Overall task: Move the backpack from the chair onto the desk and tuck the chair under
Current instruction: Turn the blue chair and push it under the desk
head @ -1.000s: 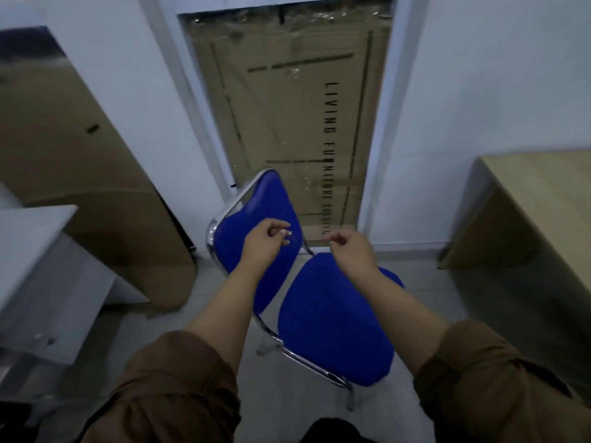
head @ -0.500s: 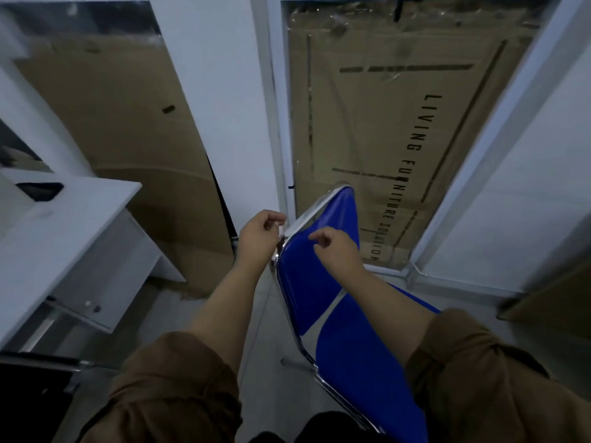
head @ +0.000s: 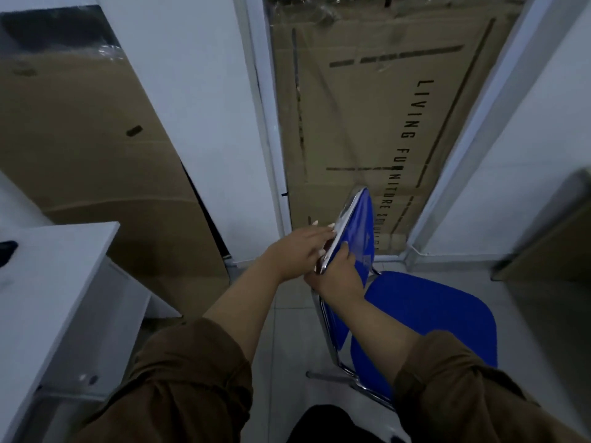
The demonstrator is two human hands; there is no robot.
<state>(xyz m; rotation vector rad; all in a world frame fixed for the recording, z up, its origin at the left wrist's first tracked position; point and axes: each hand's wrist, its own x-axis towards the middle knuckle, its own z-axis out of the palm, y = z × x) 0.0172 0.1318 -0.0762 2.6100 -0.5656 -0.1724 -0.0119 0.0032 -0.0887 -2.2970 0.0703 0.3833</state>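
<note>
A blue chair (head: 425,318) with a chrome frame stands on the tiled floor at center right, its backrest (head: 359,231) seen edge-on. My left hand (head: 299,251) lies against the chrome rim of the backrest with its fingers stretched out. My right hand (head: 339,273) grips the same rim from the blue side, just below the left. The seat is bare. A white desk (head: 48,282) fills the left edge. No backpack is in view.
A large cardboard box (head: 367,123) printed "LIVING FURNITURE" leans in the doorway behind the chair. Another brown carton (head: 83,148) leans against the white wall at left. A wooden desk edge (head: 556,231) shows at far right. A dark object (head: 6,251) lies on the white desk.
The chair has turned so its backrest now faces edge-on, and the view has swung left. Both hands have closed in on the backrest rim, the left one flattening out.
</note>
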